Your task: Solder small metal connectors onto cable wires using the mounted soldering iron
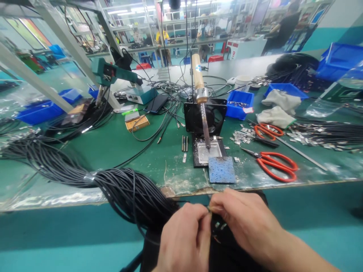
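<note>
My left hand (185, 236) and my right hand (245, 219) meet just in front of the bench edge, fingertips pinched close together. Whatever they pinch is too small and covered by the fingers to make out. Beside my left hand, a thick bundle of black cables (121, 189) hangs over the edge, bound by a clear tie (90, 176). Under the hands is dark cloth with small metal bits (217, 224) on it. Beyond the hands lies a blue sponge (221, 170), and a soldering iron (204, 121) with a wooden handle points down at a metal tray (200, 156).
Red-handled scissors (279, 166) and a second red-handled pair (268, 131) lie right, near metal connectors (242, 136) and white gloves (279, 109). A black fan (205, 117) stands behind the iron. Blue bins (239, 104) and a green soldering tool (113, 73) are farther back. People sit beyond.
</note>
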`<state>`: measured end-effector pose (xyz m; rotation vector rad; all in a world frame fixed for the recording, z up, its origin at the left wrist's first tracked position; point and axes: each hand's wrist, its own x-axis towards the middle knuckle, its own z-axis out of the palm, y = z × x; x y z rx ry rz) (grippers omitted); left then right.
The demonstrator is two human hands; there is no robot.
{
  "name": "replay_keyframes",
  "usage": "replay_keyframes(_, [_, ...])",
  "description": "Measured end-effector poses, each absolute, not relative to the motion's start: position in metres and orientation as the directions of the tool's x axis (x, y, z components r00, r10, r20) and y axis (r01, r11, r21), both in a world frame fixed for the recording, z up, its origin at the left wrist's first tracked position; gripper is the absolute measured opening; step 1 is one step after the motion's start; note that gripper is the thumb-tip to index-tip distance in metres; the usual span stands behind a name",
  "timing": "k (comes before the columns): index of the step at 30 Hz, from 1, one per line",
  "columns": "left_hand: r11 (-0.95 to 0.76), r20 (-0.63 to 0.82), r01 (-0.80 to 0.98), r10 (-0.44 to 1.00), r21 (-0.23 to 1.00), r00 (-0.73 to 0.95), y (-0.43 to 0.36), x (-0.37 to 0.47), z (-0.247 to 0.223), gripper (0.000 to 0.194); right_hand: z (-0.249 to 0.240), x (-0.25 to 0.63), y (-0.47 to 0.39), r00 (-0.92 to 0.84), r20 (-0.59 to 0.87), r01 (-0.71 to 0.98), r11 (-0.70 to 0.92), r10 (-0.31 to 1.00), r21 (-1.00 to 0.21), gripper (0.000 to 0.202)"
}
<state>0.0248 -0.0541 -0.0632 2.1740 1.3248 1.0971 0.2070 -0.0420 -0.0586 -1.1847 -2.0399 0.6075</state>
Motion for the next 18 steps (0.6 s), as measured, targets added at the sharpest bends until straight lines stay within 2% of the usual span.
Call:
replay_keyframes(3, [-0.459,0.475,0.611,0.867,0.645,0.149,-0.055,0.033,-0.067,0.025,-0.063,0.193,-0.045,-0.178,0.307,0.526,0.354,0.935,-0.774,0.022])
replay_keyframes(7, [-0.443,0.502,0.604,0.861,0.662,0.081,-0.055,0.039,-0.072,0.028,-0.062,0.174,-0.050,0.029,0.130,0.389,0.108,0.991,-0.915,0.023])
replay_keyframes(12, [-0.419,0.460,0.597,0.883,0.684,0.092,-0.053,0.035,-0.068,0.025,-0.055,0.172,-0.052,0.094,-0.089,0.187,-0.105,0.992,-0.977,0.032])
replay_keyframes(14, [-0.319,0.342,0.537,0.938,0.781,0.059,-0.050,0.031,-0.059,0.020,-0.052,0.181,-0.051,0.098,-0.159,0.127,-0.171,0.982,-0.977,0.034])
replay_keyframes(16, [-0.150,0.140,0.411,0.989,0.899,0.055,-0.046,0.026,-0.048,0.015,-0.049,0.192,-0.049,0.106,-0.222,0.080,-0.231,0.969,-0.970,0.034])
replay_keyframes(18, [0.019,-0.051,0.300,0.994,0.954,0.099,-0.041,0.022,-0.036,0.010,-0.045,0.201,-0.047,0.087,-0.253,0.071,-0.259,0.964,-0.963,0.033])
